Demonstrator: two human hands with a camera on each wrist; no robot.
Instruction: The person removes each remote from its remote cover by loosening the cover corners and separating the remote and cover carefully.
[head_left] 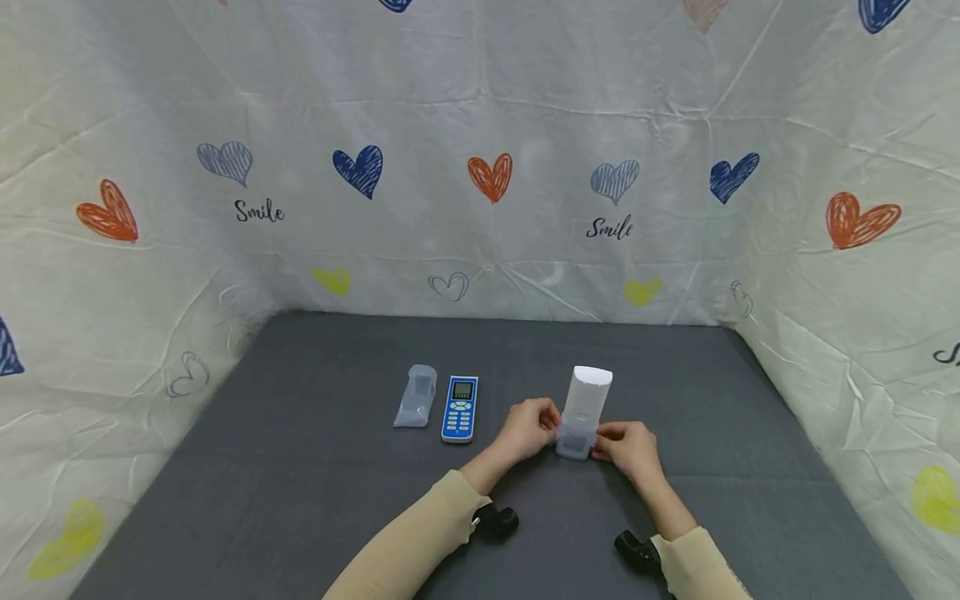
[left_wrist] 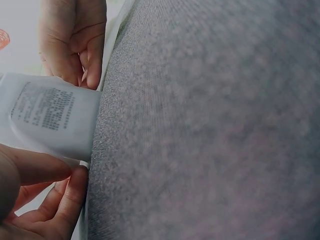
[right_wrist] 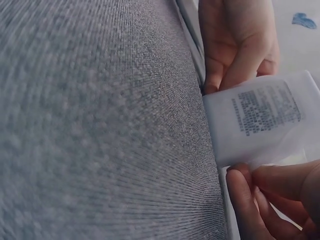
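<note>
A long white device with a rounded top [head_left: 588, 396] stands upright on the table, its lower end inside a soft translucent sleeve [head_left: 575, 442]. My left hand [head_left: 530, 427] pinches the sleeve's left edge low down, thumb against fingertips. On the opposite edge, my right hand [head_left: 628, 447] pinches the sleeve in the same way. Both wrist views show rows of dark print on the near face, seen through the cloudy sleeve [left_wrist: 80, 120]. The device's far face is hidden.
Left of my hands lies a blue remote control [head_left: 460, 408] with a small screen and keys. Beside it rests a second translucent sleeve [head_left: 416, 397]. A dark grey cloth [head_left: 337, 500] covers the table, with white heart-printed sheets [head_left: 420, 217] around its back and sides.
</note>
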